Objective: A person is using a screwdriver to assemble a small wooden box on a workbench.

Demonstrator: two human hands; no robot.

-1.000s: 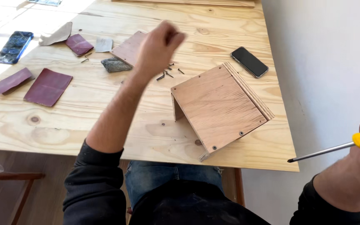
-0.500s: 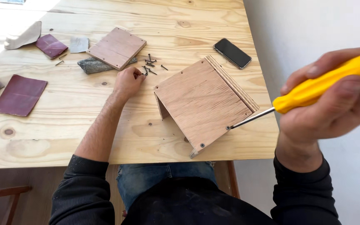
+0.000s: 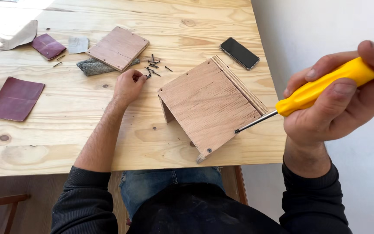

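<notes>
On the pale wooden surface, seen from my head camera, my left hand pinched at the scattered dark screws, fingers narrowed on one. My right hand was closed around the yellow-handled screwdriver, its tip resting at the corner of the plywood box near the surface's right edge. Doing this well, I judged, meant keeping the shaft square to the screw and the box steady. The box looked reddish-brown, open underneath, with screw heads at its corners.
</notes>
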